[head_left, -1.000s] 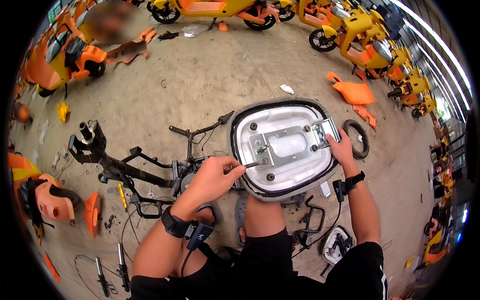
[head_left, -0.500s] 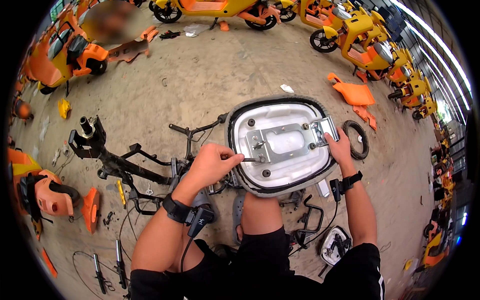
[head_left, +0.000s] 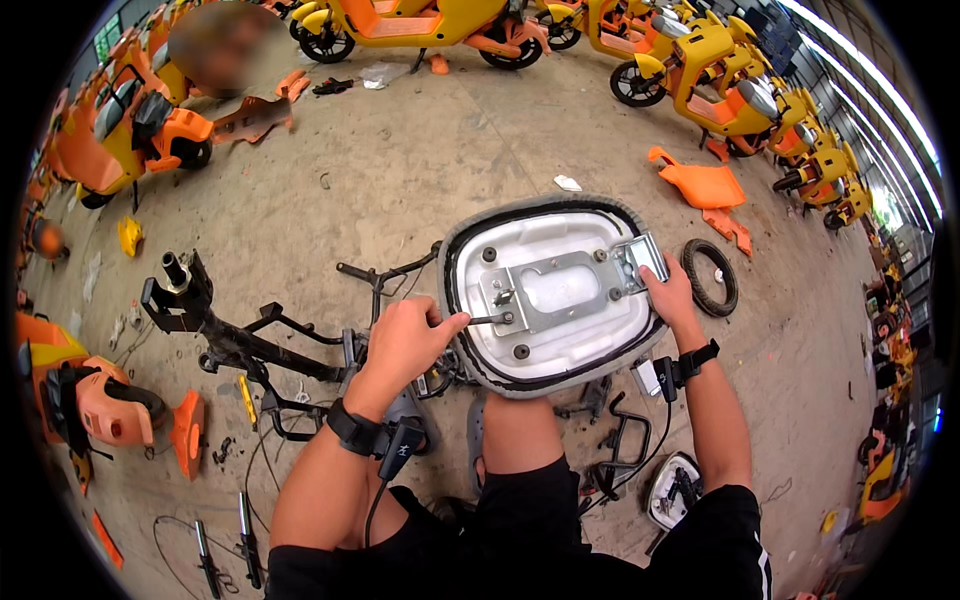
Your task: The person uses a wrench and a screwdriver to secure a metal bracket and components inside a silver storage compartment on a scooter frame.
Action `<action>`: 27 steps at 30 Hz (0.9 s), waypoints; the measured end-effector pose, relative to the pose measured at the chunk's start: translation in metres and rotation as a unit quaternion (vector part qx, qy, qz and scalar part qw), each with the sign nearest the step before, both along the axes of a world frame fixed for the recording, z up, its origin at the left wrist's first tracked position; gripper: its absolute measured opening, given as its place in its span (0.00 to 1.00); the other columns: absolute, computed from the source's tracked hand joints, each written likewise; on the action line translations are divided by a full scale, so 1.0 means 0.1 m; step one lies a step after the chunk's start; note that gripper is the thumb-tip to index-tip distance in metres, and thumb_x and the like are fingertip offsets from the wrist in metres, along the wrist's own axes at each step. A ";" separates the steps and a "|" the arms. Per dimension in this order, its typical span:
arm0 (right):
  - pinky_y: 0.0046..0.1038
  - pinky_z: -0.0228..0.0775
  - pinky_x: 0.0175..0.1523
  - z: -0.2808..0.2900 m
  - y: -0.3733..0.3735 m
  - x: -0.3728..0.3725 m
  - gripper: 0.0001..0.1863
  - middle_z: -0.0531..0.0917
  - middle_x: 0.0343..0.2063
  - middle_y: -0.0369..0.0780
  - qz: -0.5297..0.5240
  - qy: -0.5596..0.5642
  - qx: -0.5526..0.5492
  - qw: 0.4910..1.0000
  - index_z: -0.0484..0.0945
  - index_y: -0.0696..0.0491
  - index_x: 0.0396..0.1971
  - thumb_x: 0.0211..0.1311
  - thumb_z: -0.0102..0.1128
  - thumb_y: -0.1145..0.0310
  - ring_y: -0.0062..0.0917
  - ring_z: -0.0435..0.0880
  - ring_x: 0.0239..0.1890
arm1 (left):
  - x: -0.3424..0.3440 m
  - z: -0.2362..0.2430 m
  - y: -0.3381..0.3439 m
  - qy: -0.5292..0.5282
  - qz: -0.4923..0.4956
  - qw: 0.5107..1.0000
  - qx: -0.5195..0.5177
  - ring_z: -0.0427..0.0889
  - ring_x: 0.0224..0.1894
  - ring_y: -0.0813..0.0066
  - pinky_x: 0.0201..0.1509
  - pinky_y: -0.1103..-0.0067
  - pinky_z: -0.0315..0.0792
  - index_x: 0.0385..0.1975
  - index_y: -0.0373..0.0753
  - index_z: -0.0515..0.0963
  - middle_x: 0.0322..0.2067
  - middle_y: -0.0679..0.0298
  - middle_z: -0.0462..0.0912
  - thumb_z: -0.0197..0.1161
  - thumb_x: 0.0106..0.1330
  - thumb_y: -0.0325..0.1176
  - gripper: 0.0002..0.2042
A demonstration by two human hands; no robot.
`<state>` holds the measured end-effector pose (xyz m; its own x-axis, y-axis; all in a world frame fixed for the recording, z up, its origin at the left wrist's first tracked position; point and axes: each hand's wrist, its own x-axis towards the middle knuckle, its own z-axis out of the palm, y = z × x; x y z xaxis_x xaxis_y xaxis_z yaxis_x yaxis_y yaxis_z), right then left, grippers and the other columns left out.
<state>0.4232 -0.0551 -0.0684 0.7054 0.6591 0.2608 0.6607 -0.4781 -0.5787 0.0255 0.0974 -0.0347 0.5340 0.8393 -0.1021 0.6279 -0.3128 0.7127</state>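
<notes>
An upturned scooter seat (head_left: 560, 357) rests over my knees, its white underside facing up inside a grey padded rim. Screwed to it is a silver metal bracket (head_left: 535, 313) with an oval cutout and a hinge plate (head_left: 640, 262) at its right end. My left hand (head_left: 405, 340) is closed around a thin dark wrench (head_left: 484, 320), whose tip meets a bolt (head_left: 508, 318) at the bracket's lower left corner. The wrench's other end is hidden in my fist. My right hand (head_left: 672, 297) grips the seat's right side, thumb on the hinge plate.
A stripped black scooter frame (head_left: 250, 340) lies to the left. A tyre (head_left: 709, 278) and an orange body panel (head_left: 703, 184) lie to the right. Near my right elbow is another small seat (head_left: 672, 492). Rows of yellow scooters (head_left: 700, 85) stand at the back.
The seat and both hands sit slightly farther left in view. My left hand has turned a little, with the wrench still at the same bolt. My right hand keeps its hold.
</notes>
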 end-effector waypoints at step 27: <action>0.34 0.72 0.55 0.04 0.02 0.01 0.29 0.83 0.46 0.53 0.010 0.039 -0.008 0.999 0.75 0.62 0.54 0.55 0.67 0.60 0.41 0.83 0.49 | -0.04 -0.01 -0.44 0.075 -0.132 0.988 0.014 0.83 0.24 0.48 0.34 0.64 0.77 0.21 0.32 0.84 0.20 0.47 0.82 0.59 0.67 0.49 0.24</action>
<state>0.4239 -0.0528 -0.0645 0.7102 0.6766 0.1948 0.6229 -0.4748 -0.6217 0.0220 0.0533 -0.0356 0.7151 0.6766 -0.1756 0.6201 -0.4980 0.6062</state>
